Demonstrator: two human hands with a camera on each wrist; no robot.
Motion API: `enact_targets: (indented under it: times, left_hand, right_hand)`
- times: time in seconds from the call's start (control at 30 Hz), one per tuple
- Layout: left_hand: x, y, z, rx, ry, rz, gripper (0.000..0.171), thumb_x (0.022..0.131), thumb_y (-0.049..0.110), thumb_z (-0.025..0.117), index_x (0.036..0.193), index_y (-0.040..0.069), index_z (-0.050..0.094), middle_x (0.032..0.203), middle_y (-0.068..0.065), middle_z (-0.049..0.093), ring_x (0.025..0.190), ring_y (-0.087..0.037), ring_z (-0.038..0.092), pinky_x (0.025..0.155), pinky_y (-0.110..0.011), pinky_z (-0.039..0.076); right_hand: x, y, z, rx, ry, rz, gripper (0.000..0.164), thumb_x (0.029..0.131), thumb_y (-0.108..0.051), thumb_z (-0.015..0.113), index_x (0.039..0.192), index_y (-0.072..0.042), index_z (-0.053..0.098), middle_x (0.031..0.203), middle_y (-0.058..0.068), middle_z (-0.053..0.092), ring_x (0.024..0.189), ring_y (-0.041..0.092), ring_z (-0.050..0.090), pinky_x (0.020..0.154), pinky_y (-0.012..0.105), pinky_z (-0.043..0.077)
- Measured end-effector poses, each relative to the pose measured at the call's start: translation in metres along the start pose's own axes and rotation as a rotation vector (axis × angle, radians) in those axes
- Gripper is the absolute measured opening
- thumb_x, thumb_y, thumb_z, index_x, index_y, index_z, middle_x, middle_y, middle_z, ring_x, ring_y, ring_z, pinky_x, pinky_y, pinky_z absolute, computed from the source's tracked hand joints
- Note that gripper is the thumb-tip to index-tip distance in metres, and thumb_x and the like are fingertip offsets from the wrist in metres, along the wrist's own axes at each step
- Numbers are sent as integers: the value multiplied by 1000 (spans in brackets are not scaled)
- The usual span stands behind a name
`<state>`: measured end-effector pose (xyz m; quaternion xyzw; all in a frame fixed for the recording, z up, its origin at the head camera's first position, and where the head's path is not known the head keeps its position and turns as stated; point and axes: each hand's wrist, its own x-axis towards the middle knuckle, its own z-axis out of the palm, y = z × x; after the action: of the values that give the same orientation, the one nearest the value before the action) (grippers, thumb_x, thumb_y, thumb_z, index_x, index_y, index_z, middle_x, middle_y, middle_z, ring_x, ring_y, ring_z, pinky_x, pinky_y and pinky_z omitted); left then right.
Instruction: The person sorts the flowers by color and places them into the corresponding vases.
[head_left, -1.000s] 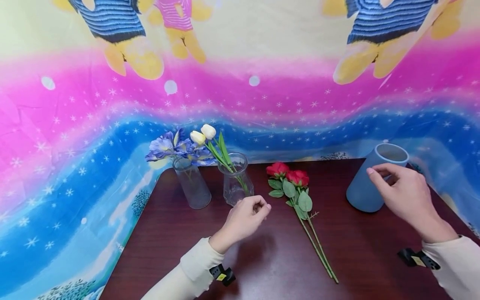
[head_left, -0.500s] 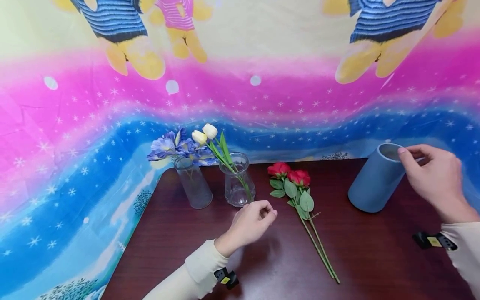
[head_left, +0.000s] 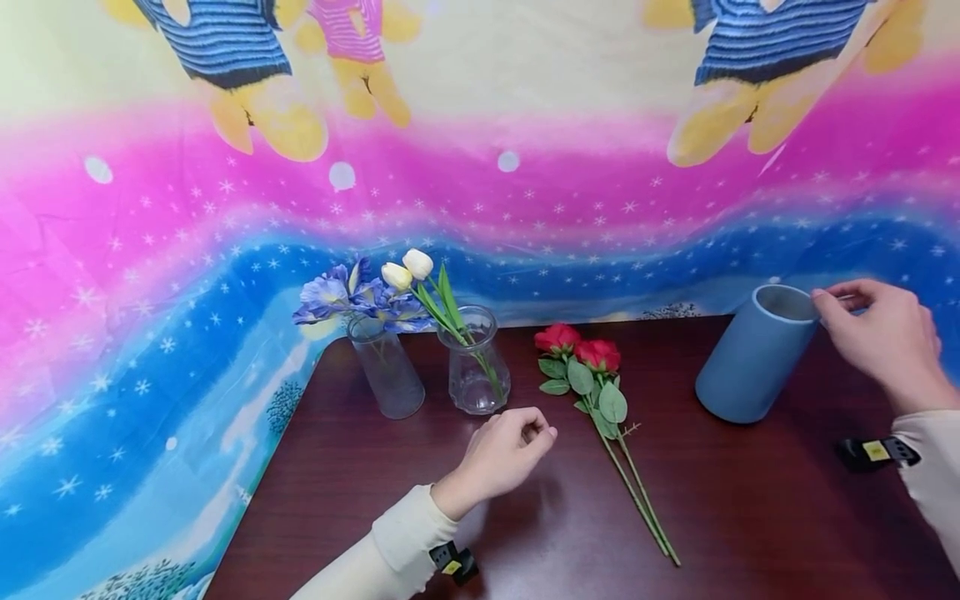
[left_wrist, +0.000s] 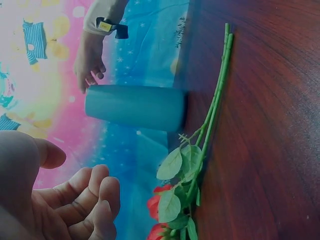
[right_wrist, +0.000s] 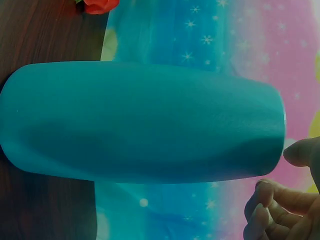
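Note:
A blue-grey vase (head_left: 753,358) stands upright at the table's right. Beside its rim is my right hand (head_left: 885,337), thumb tip right at the edge and fingers loosely bent. The right wrist view has the vase (right_wrist: 145,122) filling the middle, with the thumb (right_wrist: 302,151) close to its mouth and the fingers below. My left hand (head_left: 498,454) hovers over the middle of the table, loosely curled and holding nothing. Between the hands lie two red roses (head_left: 597,356) with long green stems; the left wrist view shows their leaves (left_wrist: 170,206) past the fingers.
At the back left, a clear glass vase (head_left: 480,379) holds white tulips (head_left: 417,264). Left of it a narrower glass vase (head_left: 390,379) holds blue-purple irises (head_left: 324,296). A printed cloth (head_left: 585,200) hangs along the back edge of the dark red table (head_left: 360,475).
My right hand has moved right, from in front of the blue-grey vase to beside its rim. The left hand has shifted slightly right and toward me. Vases and flowers stay put.

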<state>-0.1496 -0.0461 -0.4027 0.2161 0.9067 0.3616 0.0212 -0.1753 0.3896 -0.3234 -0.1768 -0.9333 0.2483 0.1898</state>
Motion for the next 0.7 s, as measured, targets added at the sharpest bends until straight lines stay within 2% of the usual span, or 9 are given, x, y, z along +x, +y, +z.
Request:
enact_targets:
  times: [0.1,0.2,0.3,0.43,0.7]
  left_hand:
    - [-1,-1,1,-2,-7,-1,18,96,38,59,85,27,69,68,18,61,58,5,51,53,-21,39]
    - [-1,-2,1,-7,-2,1,18,96,37,60,84,27,69,68,17,61,58,5,51,53,-21,39]
    - [-1,-3,1,-16,4,1,18,96,35,60,84,26,69,68,16,61,58,4,52,54,-21,39]
    - [-1,-3,0,-24,3,-2,17,96,34,60,83,26,68,67,16,61,58,3,51,53,-22,39]
    - [-2,-5,0,-32,-5,-7,19,97,37,59,84,26,69,67,16,61,58,3,51,54,-22,39]
  right_hand:
    - [5,1,1,-16,-44,22,66,101,-55,40,130,2,56,124,32,55,106,49,51,77,57,38]
    - [10,2,0,-46,-68,18,63,100,-55,42,120,3,57,111,30,57,95,45,53,72,52,39]
    - [13,2,-1,-75,-89,5,57,101,-53,45,108,2,57,91,23,59,79,36,53,65,46,38]
    - [16,4,-2,-74,-137,-25,52,102,-49,46,92,1,57,71,11,54,65,26,48,58,39,35]
    - [27,14,-3,-31,-327,-66,54,104,-44,42,61,-13,49,54,2,51,55,21,50,57,34,38]
